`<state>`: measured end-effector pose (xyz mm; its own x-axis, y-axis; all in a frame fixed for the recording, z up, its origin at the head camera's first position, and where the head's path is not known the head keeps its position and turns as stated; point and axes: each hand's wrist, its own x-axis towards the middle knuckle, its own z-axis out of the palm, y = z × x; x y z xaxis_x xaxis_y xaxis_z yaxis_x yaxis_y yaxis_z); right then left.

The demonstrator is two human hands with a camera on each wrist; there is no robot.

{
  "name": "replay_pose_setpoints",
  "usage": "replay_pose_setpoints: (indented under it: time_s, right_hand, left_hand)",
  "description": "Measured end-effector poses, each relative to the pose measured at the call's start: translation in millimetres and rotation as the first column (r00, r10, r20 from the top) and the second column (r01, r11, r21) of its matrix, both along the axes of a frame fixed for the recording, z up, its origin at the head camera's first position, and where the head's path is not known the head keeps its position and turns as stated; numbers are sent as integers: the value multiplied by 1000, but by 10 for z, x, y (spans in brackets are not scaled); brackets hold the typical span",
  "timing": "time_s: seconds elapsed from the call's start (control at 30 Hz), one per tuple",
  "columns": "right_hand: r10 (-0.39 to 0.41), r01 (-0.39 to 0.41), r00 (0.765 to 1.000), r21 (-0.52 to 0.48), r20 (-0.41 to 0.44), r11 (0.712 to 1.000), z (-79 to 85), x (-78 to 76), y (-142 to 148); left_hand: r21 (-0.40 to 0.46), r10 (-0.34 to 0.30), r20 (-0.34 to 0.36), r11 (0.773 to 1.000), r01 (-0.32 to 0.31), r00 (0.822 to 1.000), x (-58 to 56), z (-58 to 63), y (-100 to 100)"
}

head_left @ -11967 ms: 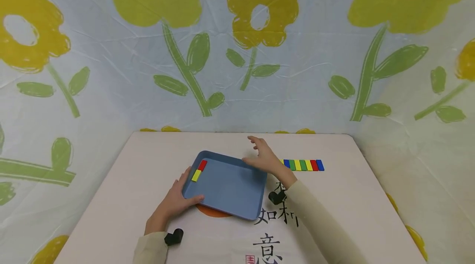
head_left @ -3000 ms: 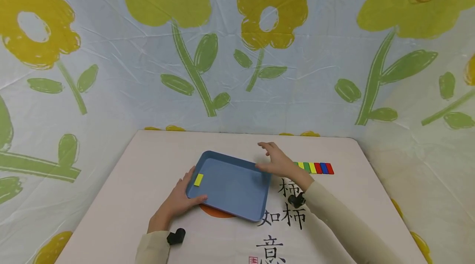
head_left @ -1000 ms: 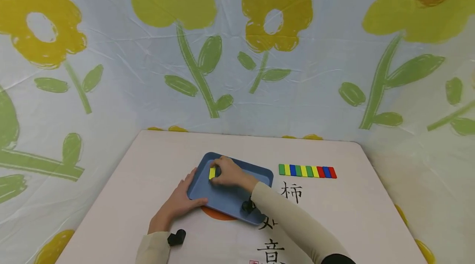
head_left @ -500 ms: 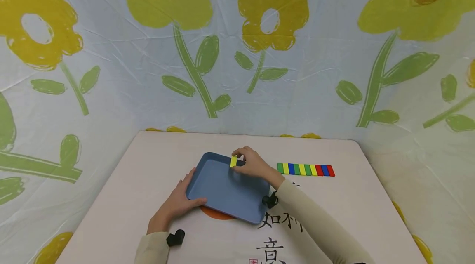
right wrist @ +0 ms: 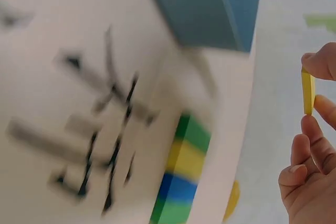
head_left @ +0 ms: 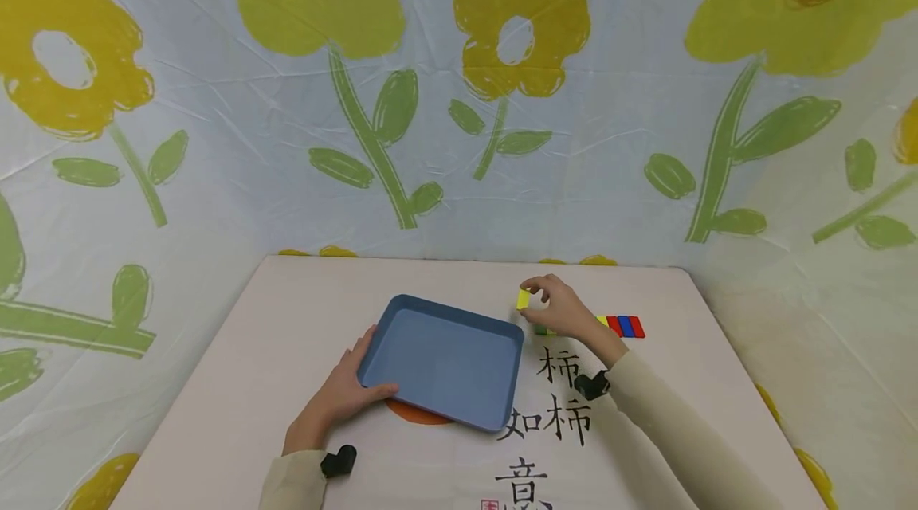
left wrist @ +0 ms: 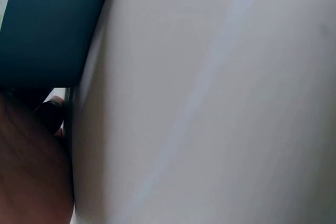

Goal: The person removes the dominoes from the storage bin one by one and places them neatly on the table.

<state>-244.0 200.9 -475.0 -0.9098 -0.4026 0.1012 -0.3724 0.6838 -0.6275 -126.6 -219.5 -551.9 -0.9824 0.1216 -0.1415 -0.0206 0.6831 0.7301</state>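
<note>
My right hand (head_left: 568, 314) pinches a thin yellow domino block (head_left: 523, 300) between thumb and fingertips, upright above the table past the tray's far right corner. In the right wrist view the block (right wrist: 307, 94) shows its narrow side, with the other fingers loosely bent. My left hand (head_left: 335, 395) rests at the left near corner of a blue tray (head_left: 441, 362), thumb along the near rim and fingers straight against the left side. Behind my right hand, a row of coloured domino blocks (head_left: 625, 327) lies side by side, partly hidden by that hand.
The tray sits askew on a pale table (head_left: 301, 295) over an orange printed shape (head_left: 417, 413). Black printed characters (head_left: 559, 366) run down the cloth to its right. A flowered curtain (head_left: 588, 199) stands behind the table.
Earlier a red and a yellow block lay in the tray, later only the yellow. My right hand has lifted the yellow one out and carried it right. The left hand stays put.
</note>
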Motion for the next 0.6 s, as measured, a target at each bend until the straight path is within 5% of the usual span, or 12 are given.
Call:
replay_pose_setpoints:
  time_s: [0.6]
  right_hand:
    - [-172, 174, 985, 78, -24, 982, -190, 145, 1106]
  left_hand:
    - [3, -9, 3, 1000, 9, 1000, 0, 19, -1]
